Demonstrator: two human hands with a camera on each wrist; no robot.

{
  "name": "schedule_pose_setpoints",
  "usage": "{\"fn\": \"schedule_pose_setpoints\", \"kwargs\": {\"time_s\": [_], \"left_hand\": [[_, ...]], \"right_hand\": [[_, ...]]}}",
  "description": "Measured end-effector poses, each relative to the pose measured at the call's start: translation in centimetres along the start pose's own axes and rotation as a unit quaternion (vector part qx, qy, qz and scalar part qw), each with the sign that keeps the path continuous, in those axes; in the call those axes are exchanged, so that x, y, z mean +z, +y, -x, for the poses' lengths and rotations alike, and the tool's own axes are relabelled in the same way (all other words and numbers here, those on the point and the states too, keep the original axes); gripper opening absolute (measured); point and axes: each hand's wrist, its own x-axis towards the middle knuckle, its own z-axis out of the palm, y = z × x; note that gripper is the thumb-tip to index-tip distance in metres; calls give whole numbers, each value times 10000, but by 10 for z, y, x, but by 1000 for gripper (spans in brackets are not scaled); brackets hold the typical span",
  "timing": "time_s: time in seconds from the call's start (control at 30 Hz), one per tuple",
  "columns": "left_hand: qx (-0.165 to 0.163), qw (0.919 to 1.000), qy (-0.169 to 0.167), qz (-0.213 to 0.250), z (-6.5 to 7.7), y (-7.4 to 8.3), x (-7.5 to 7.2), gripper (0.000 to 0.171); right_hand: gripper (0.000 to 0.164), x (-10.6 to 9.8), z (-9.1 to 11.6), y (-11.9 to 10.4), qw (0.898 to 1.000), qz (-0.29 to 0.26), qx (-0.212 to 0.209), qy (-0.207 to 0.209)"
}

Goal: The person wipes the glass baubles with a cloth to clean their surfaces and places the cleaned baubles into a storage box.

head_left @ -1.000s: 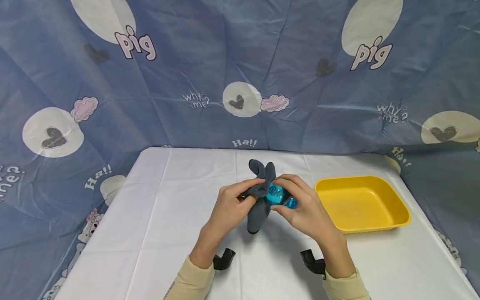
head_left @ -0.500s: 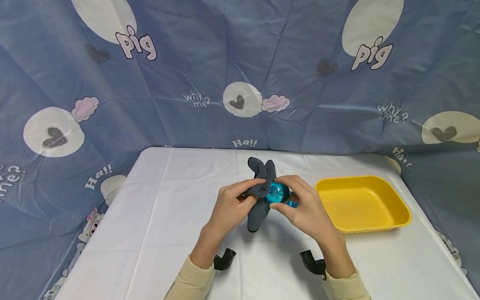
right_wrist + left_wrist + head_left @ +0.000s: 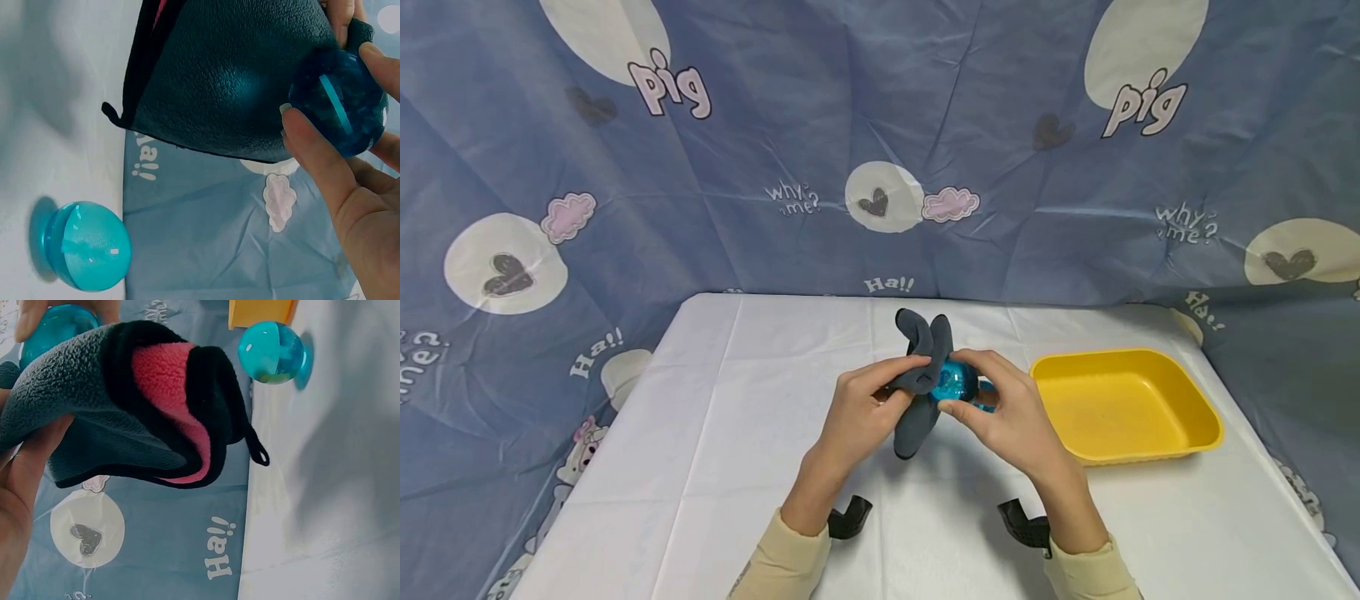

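Observation:
My left hand pinches a folded dark grey cleaning cloth with black edging, a pink inner side and a small hanging loop. Thumb and fingers of my right hand grip a see-through blue ball from its right side. The cloth lies against the ball's left side, above the table. A second see-through blue globe with a flared foot stands on the table below the hands. In the head view my right hand partly hides this globe.
A yellow plastic tray sits to the right, close to my right hand. White cloth covers the table, and a blue printed curtain rises behind it. Black curved pieces show at both wrists.
The held ball has turned in my right fingers and shows more of itself beside the cloth. The cloth's ends have shifted slightly upward, while my left hand keeps almost the same place.

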Motion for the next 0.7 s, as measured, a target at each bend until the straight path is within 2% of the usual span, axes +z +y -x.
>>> {"fn": "schedule_pose_setpoints", "kwargs": {"time_s": [0.33,0.7], "left_hand": [[204,9997,128,82,-1,0,1,33],[166,9997,123,154,-1,-1,2,34]], "right_hand": [[51,1,-1,0,9996,-169,138,164],[43,3,-2,-2,9980,-202,565,215]]}}
